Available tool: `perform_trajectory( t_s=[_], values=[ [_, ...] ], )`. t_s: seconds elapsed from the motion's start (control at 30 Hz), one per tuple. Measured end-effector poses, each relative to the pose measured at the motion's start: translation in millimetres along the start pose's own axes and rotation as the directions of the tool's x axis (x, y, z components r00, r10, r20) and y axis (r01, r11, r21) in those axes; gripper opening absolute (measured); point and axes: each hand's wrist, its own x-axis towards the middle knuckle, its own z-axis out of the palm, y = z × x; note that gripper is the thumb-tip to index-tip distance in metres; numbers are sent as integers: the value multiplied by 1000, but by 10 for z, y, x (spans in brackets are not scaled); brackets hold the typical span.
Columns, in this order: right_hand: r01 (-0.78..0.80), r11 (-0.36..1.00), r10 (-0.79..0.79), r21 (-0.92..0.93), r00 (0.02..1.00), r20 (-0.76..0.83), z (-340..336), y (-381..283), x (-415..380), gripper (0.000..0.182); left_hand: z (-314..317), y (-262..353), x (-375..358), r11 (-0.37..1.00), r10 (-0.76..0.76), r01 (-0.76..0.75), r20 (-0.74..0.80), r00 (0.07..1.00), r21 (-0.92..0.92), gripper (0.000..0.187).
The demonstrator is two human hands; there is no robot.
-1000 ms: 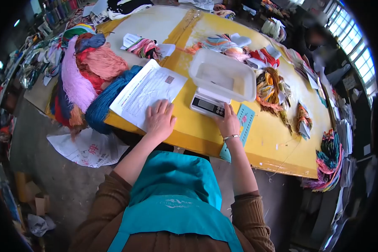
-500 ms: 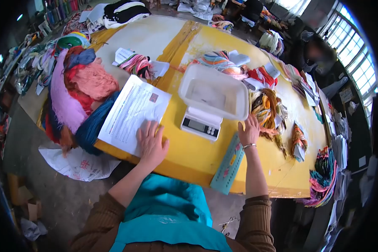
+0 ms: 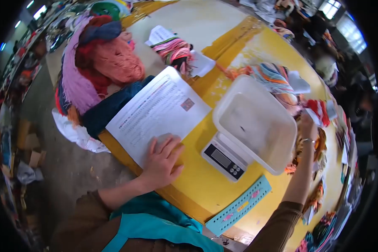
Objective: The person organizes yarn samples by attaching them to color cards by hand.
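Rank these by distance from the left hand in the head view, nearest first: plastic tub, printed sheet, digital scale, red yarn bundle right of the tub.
1. Printed sheet: under the left hand, touching it.
2. Digital scale: just to the hand's right.
3. Plastic tub: farther right, past the scale's display.
4. Red yarn bundle: far right, beyond the tub.

no wording or number is legible. the printed sheet [image 3: 155,113] carries rows of small, blurred print, plus a brownish-red square block [image 3: 187,104] near its right corner. the white tag [image 3: 160,35] on the pink yarn bundle [image 3: 172,52] bears faint, unreadable lines. on the scale [image 3: 227,156], the display [image 3: 221,158] and button markings [image 3: 235,169] cannot be read.
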Motion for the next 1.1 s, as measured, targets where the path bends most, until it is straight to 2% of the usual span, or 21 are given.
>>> perform_trajectory(
  t_s=[0.03, 0.07, 0.1, 0.17, 0.23, 0.3, 0.33, 0.4, 0.43, 0.5, 0.53, 0.6, 0.67, 0.7, 0.73, 0.77, 0.8, 0.83, 0.87, 1.0, 1.1],
  values=[
    [-81, 899, 15, 431, 988, 155, -10, -115, 212, 38, -11, 10, 3, 1000, 1, -1, 17, 1000, -15, 54],
    [-223, 619, -30, 753, 951, 307, -35, -228, 386, 41, -9, 13, 0, 1000, 7, -6, 35, 999, -28, 54],
    [-428, 306, -202, 851, 844, 497, -158, -485, 375, 54, 5, 8, 0, 1000, -13, 14, 38, 999, -19, 54],
    [-609, 78, -555, 789, 631, 542, -102, -734, 450, 64, 6, -4, -2, 1000, 7, -6, 50, 999, -24, 54],
    [-604, 155, -623, 781, 554, 552, 156, -697, 611, 67, 7, -18, -9, 999, -8, 10, 57, 998, -35, 54],
    [-554, 312, -422, 772, 648, 635, 232, -707, 661, 70, 18, -21, -16, 998, -18, 22, 66, 998, -57, 53],
    [-672, 243, -319, 700, 626, 712, 245, -625, 753, 72, 25, -25, -17, 998, -9, 12, 50, 999, -61, 53],
    [-436, 532, -219, 726, 757, 615, 174, -447, 764, 72, 21, -26, -31, 997, 4, -1, 41, 999, -71, 52],
    [-475, 451, -148, 756, 795, 588, 65, -356, 727, 70, 21, -28, -31, 997, 12, -10, 32, 999, -71, 52],
    [-435, 407, -57, 803, 866, 498, -193, -159, 622, 59, 13, -35, -37, 997, 25, -23, 20, 999, -76, 51],
    [-320, 333, 23, 887, 943, 332, -364, -191, 448, 48, 3, -37, -42, 995, 31, -29, 16, 999, -93, 51],
    [-60, 442, 188, 895, 982, -27, -731, -375, -109, 39, -14, -50, -55, 992, 49, -47, 12, 999, -120, 50],
    [107, 586, 183, 803, 948, -260, -997, -612, -780, 36, -6, -79, -72, 980, 39, -55, -89, 995, -189, 47],
    [203, 634, 66, 746, 947, -314, -1128, -784, -1173, 34, 7, -117, -90, 979, 49, -65, -87, 995, -193, 47],
    [209, 692, 72, 691, 932, -355, -1126, -881, -1522, 30, 23, -168, -92, 947, 62, -111, -169, 984, -301, 46],
    [343, 633, -96, 694, 925, -369, -1150, -1020, -1894, 21, 20, -217, -89, 902, 65, -163, -247, 967, -401, 44],
    [244, 739, -154, 627, 969, -196, -1285, -1215, -2234, 18, -13, -264, -81, 876, 67, -195, -287, 955, -442, 42],
    [296, 798, -227, 524, 955, -192, -1396, -1511, -2523, 19, -107, -310, -55, 898, 79, -205, -317, 945, -389, 41],
    [246, 706, -244, 664, 965, -99, -1382, -1644, -2777, 20, -230, -366, -17, 918, 91, -214, -347, 934, -335, 40],
    [330, 703, -389, 630, 920, -48, -1255, -2143, -3476, 23, -342, -707, 122, 998, 30, -18, -193, 981, 64, 48],
    [362, 740, -455, 568, 890, 26, -1141, -2454, -3700, 35, -78, -897, 63, 989, 25, -1, -159, 987, 148, 51]
  ],
)
